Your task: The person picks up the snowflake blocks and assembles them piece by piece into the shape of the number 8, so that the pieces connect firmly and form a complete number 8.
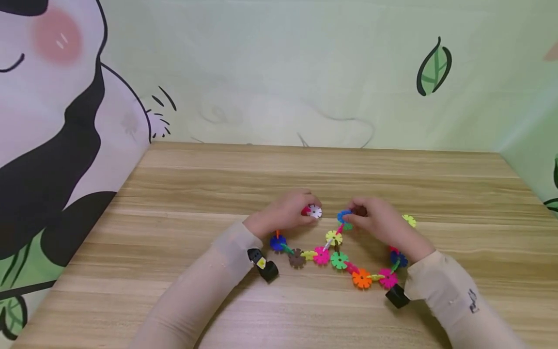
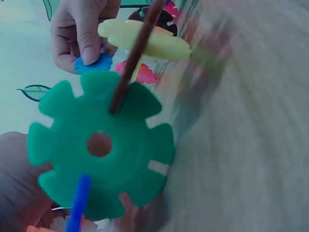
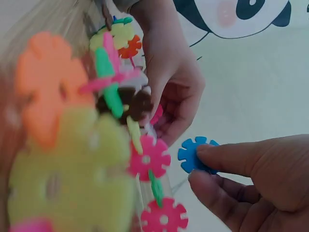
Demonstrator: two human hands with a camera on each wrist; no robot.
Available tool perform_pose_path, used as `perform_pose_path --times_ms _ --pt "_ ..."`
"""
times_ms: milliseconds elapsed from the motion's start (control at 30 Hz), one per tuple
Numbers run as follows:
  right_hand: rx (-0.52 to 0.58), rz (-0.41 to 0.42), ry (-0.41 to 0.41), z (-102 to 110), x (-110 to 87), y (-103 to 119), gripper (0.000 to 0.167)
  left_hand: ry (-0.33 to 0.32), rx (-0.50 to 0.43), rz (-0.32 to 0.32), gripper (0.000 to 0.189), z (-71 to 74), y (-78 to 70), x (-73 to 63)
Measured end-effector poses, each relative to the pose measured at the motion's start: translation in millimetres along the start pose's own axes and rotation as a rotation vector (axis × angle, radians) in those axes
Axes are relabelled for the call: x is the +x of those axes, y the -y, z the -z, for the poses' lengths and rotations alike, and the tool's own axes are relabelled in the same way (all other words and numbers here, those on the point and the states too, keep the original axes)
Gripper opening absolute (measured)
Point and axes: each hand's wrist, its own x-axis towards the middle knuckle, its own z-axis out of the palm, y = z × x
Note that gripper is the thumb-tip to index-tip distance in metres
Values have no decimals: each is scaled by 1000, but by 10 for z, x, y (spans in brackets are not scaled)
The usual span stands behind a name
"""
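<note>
A chain of colourful notched plastic discs, snowflake-shaped linking pieces, winds across the wooden table between the two hands. My left hand (image 1: 287, 209) pinches its far-left end, where a white disc (image 1: 316, 212) and a red one show at the fingertips. My right hand (image 1: 381, 222) holds a blue disc (image 3: 189, 153) between thumb and fingers, with a brown disc (image 1: 360, 211) beside it, partly covered by the fingers. Below the blue disc hangs a yellow disc (image 1: 333, 238), and a green disc (image 1: 339, 261) lies lower. A gap separates the white and blue discs.
The chain's right part runs through an orange disc (image 1: 362, 279) and a magenta disc (image 1: 388, 278), then behind the right wrist to a yellow-green disc (image 1: 409, 220). Painted walls border the wooden table (image 1: 209, 179) at its back and sides.
</note>
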Motion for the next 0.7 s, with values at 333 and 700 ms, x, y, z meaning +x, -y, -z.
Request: perform_pose_path --times_ms 333,700 --pt "-110 48 -145 -231 186 103 7 -18 -24 -1 39 -22 52 -25" --pt "-160 11 -201 -441 211 37 11 -45 -93 4 37 -36 67 -33"
